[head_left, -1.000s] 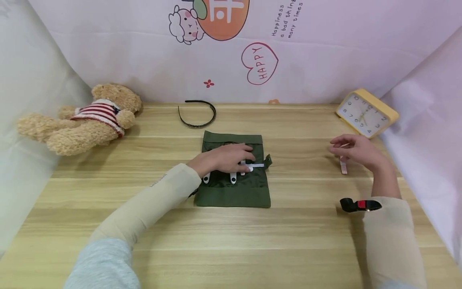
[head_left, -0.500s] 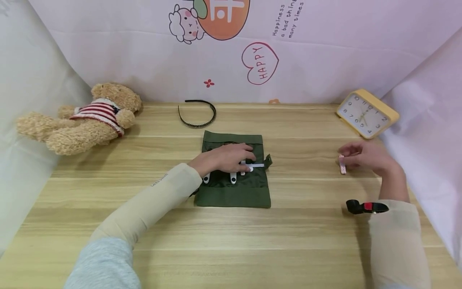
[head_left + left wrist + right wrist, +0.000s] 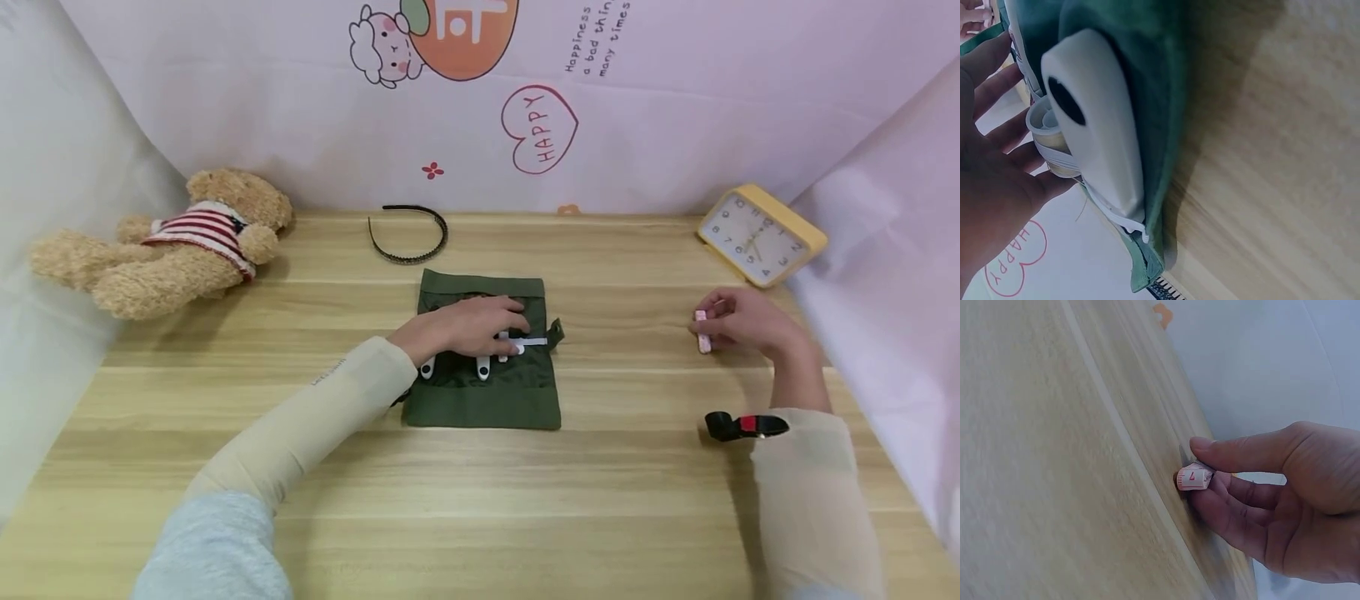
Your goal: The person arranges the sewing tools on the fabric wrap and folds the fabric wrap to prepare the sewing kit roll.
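Note:
My left hand (image 3: pixel 474 325) lies over an unfolded dark green fabric roll (image 3: pixel 483 408), its fingers spread and relaxed. In the left wrist view, the fingers rest beside a small thread spool (image 3: pixel 1054 153) and a white plastic handle (image 3: pixel 1094 125) with a black oval, both under a white elastic strap. A second white handle (image 3: pixel 427 367) shows at the roll's left; the hand covers part of the roll. At the right, my right hand (image 3: pixel 753 321) pinches a folded measuring tape (image 3: pixel 1192 479) between thumb and fingers. It is white with red marks and a 7, close over the table.
A teddy bear (image 3: pixel 198 242) in a striped shirt lies at the back left. A black headband (image 3: pixel 442 242) is behind the roll. At the back right leans a yellow clock (image 3: pixel 761 237). White cloth walls (image 3: pixel 645 150) border the wooden table (image 3: pixel 480 517).
The right hand has come down to the measuring tape, taken it between thumb and fingers, and shifted it slightly left and away. The left hand has stayed on the green roll.

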The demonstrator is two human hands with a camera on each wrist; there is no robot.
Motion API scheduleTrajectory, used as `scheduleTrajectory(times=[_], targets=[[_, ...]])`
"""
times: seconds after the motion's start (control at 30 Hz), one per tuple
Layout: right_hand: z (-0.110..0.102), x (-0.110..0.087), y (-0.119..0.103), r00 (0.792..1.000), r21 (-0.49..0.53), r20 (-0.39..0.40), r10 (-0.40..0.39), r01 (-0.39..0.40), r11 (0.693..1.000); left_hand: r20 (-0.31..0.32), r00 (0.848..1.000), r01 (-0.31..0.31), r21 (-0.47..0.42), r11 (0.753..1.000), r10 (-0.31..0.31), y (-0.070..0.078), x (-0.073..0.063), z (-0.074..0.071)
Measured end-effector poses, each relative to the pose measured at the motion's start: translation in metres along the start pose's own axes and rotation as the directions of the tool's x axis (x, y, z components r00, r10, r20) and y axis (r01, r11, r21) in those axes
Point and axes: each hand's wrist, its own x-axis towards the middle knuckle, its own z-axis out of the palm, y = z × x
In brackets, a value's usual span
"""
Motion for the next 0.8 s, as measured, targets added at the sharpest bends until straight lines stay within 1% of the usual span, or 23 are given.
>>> scheduleTrajectory(times=[0.2, 0.43, 0.63, 0.7, 0.8], targets=[[0.005, 0.006, -0.007, 1.000, 0.032, -0.027, 0.003, -0.002, 0.999, 0.005, 1.000, 0.003, -0.009, 1.000, -0.003, 0.001, -0.002, -0.002], [0.011, 0.010, -0.020, 0.997, 0.061, -0.070, -0.029, 0.033, 0.998, -0.005, 1.000, -0.009, -0.014, 1.000, 0.009, 0.000, -0.003, -0.003], [0.020, 0.018, -0.030, 0.998, 0.115, -0.019, -0.052, 0.054, 0.992, 0.002, 1.000, -0.019, -0.042, 0.999, 0.019, -0.001, -0.004, -0.003], [0.024, 0.020, -0.034, 0.998, 0.110, -0.008, -0.057, 0.057, 0.992, 0.009, 1.000, -0.022, -0.048, 0.999, 0.022, -0.001, -0.004, -0.003], [0.029, 0.024, -0.041, 0.998, 0.076, -0.005, -0.064, 0.064, 0.995, 0.021, 0.999, -0.025, -0.054, 0.998, 0.026, -0.001, -0.004, -0.003]])
